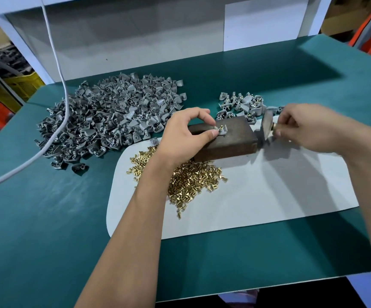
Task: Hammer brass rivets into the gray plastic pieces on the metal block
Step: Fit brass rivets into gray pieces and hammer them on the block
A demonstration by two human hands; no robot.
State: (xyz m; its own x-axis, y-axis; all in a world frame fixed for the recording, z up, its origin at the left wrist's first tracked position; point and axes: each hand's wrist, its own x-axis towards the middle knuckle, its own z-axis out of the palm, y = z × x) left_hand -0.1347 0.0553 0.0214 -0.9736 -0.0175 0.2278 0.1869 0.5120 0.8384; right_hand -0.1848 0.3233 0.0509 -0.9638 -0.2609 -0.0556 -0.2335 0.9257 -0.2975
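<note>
A dark, rusty rectangular metal block [226, 138] is used as the landmark; it lies on a white rounded mat [269, 192] spread on the green table [46, 218]. On top of the block, one small gray plastic piece [221, 130] with a brass rivet in it is pinched by the left hand [186, 134], thumb and forefinger curled round it. Just right of the block, a blurred hammer [265, 127] with a gray metal head is grasped in the clenched grip of the right hand [306, 127]. In front of the block, a heap of loose brass rivets [189, 176] is spread on the mat. To the block's left, a large pile of gray plastic pieces [108, 116] is heaped on the table, crossed by a white cable [62, 70]. Behind the block, a smaller cluster of riveted gray pieces [242, 105] is gathered.
</note>
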